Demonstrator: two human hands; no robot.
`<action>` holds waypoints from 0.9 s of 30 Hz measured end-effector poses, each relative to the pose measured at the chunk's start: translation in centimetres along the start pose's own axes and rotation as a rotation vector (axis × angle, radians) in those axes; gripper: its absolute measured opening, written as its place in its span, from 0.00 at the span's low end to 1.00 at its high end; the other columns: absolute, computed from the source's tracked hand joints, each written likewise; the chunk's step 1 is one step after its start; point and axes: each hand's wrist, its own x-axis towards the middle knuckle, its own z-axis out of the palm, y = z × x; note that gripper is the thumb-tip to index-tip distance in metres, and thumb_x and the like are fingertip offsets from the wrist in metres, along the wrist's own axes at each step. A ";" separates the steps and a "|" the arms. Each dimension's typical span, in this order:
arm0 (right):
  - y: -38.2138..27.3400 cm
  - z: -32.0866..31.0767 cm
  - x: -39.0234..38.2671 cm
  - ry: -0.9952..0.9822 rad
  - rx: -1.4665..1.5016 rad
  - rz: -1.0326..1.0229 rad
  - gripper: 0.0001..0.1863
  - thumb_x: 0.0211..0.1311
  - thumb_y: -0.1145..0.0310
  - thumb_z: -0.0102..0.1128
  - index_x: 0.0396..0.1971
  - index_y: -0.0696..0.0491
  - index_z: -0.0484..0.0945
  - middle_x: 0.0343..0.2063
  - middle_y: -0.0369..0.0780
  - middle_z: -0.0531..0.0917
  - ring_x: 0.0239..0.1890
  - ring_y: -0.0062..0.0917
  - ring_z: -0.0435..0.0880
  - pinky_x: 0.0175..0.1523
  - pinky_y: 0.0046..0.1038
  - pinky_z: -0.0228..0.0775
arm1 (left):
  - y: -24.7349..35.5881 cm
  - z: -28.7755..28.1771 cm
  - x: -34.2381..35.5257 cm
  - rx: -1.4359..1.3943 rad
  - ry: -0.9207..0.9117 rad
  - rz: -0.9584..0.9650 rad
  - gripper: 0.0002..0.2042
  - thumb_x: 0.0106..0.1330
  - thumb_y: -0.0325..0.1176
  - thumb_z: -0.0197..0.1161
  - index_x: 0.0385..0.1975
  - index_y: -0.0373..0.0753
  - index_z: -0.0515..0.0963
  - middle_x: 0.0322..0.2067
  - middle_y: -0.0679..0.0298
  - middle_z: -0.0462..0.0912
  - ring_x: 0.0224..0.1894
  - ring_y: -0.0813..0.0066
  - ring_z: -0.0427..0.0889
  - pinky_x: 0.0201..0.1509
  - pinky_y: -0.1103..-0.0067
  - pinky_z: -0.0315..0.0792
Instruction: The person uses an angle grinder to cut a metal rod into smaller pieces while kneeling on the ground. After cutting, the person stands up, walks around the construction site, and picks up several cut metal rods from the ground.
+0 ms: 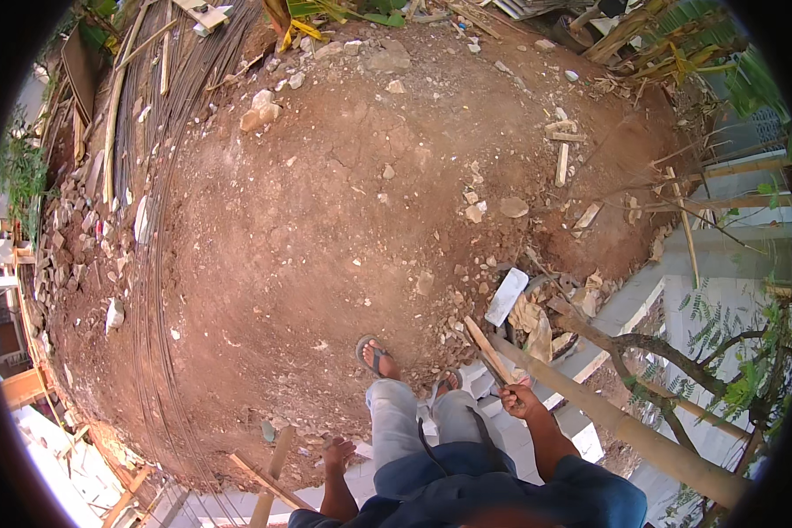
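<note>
My right hand (519,401) is closed around the near end of a long, thin dark tool (495,366). The tool points away from me, and its exact kind does not show clearly. Close beside it lies a pale strip of wood (486,345). My left hand (338,452) hangs low at my left side with its fingers loosely apart and nothing visible in them. To its left are wooden pieces (275,466), apart from the hand. My sandalled feet (377,355) stand at the near edge of the dirt, the right one partly hidden by my trouser leg.
A thick bamboo pole (625,422) slants past my right arm, with bare branches (651,348) beyond it. Crumpled brown paper (530,319) and a white block (507,297) lie ahead right. Long metal rods (154,290) run along the left near broken stones (79,238).
</note>
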 end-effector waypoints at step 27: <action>-35.6 33.6 -11.2 -0.002 -0.012 0.044 0.13 0.67 0.70 0.46 0.20 0.50 0.65 0.14 0.28 0.63 0.12 0.12 0.61 0.17 0.16 0.56 | 60.9 37.8 -14.1 0.371 -0.032 0.119 0.23 0.70 0.45 0.46 0.58 0.35 0.67 0.50 0.51 0.78 0.48 0.58 0.80 0.49 0.66 0.74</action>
